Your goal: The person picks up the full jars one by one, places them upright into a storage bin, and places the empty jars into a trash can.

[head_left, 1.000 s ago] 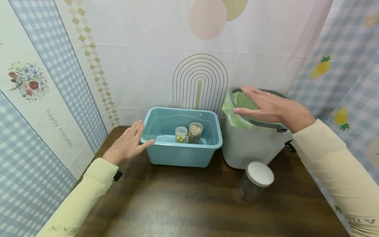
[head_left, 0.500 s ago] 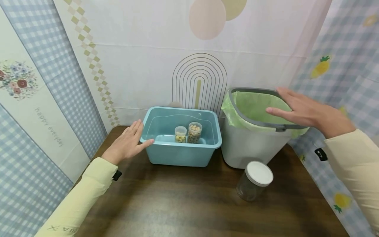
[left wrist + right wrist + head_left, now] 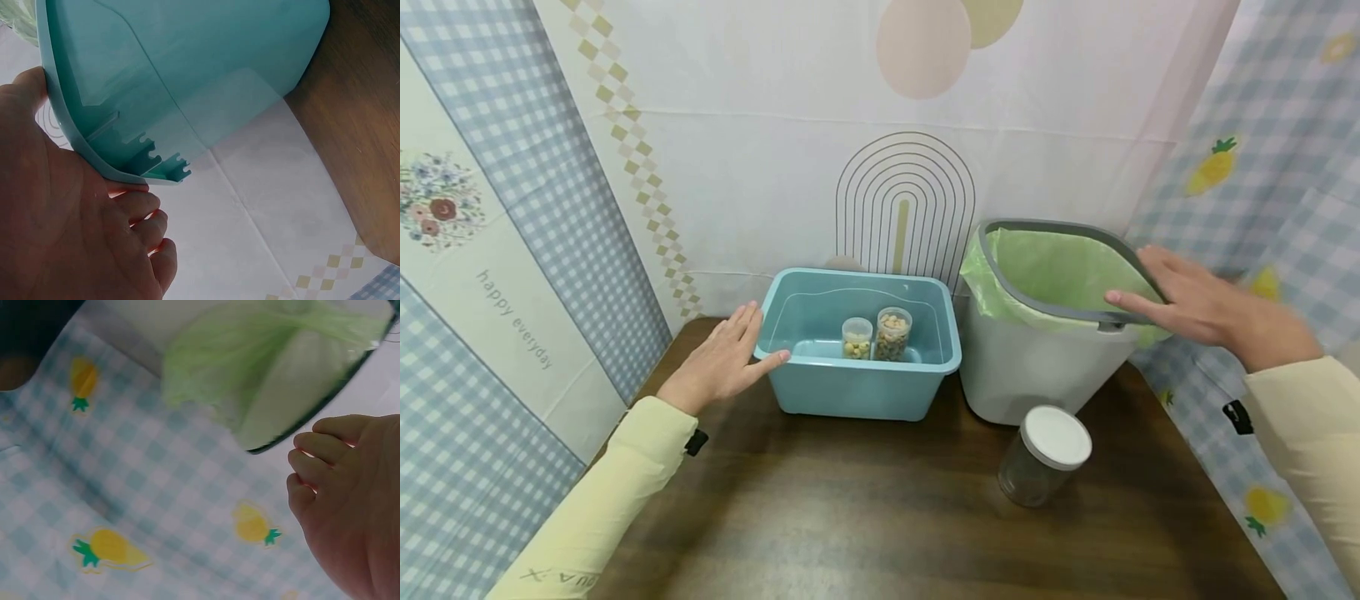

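My left hand (image 3: 718, 358) rests at the left rim of a blue plastic tub (image 3: 850, 392), fingers straight and thumb spread over the front corner. The left wrist view shows that hand's palm and fingers against the tub's rim (image 3: 65, 125). Inside the tub stand two small clear containers: a shorter one (image 3: 857, 342) with yellowish pieces and a taller one (image 3: 892, 335) with nuts or beans. My right hand (image 3: 1202, 300), fingers extended and holding nothing, is by the right rim of a grey-white trash can (image 3: 1030, 367) with a green bag liner (image 3: 1060, 267).
A clear jar with a white lid (image 3: 1057, 437) stands on the brown wooden table (image 3: 850, 508), in front of the trash can. Printed cloth hangs behind and on both sides. The tub and trash can stand side by side against the back cloth.
My right hand has moved right and slightly down, from over the trash can's opening to its right rim. The left hand stays at the tub's rim.
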{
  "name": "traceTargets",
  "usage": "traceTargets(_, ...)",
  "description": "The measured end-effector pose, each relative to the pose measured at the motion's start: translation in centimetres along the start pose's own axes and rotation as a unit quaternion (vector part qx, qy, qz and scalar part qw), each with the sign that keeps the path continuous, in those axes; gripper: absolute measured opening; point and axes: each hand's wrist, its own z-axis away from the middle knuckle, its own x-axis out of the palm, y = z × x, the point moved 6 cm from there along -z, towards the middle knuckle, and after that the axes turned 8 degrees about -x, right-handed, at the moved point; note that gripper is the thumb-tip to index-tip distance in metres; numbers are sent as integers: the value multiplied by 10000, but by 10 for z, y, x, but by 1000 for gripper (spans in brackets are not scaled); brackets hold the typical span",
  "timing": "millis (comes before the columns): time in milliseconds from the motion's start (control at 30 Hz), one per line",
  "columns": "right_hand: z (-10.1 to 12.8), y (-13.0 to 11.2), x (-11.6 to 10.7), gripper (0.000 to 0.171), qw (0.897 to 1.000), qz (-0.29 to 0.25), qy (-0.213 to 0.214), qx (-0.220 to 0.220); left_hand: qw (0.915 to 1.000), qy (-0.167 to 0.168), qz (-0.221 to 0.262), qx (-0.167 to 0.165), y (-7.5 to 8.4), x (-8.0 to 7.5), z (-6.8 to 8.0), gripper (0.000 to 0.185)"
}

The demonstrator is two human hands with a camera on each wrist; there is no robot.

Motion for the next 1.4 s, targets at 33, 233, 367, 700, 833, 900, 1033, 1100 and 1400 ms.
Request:
traceTargets(33, 1, 3, 2, 99, 10000, -31, 10, 14, 10000, -3, -8, 0, 0, 0, 0, 100)
traceTargets(233, 4, 13, 13, 99, 9998, -165, -45, 97, 9999, -61, -96, 8, 1, -2, -1, 99)
traceTargets(367, 4, 17, 19, 100, 9996, -192, -128, 186, 9997, -97, -227, 6, 2, -4, -2, 99)
traceTargets(700, 7, 18, 28, 97, 9994, -151, -231, 200, 9984, -248, -508, 77, 7, -13, -3, 100)
traceTargets(833, 7, 18, 29, 96, 9996, -122, -205, 173, 9976, -323, -605, 102, 9, -16, -5, 100)
traceTargets(900, 6, 19, 29, 97, 9996, -127, -204, 176, 9973, -383, -614, 93, 10, -18, -7, 101)
traceTargets(1033, 5, 18, 29, 96, 9995, -112, -236, 176, 9969, -459, -630, 81, 14, -23, -7, 100)
traceTargets(1100, 5, 17, 29, 96, 9996, -96, -232, 147, 9969, -459, -627, 149, 19, -26, -7, 98)
traceTargets(1400, 6, 18, 29, 97, 9994, -92, -271, 171, 9944, -484, -468, 816, 59, -38, -8, 89)
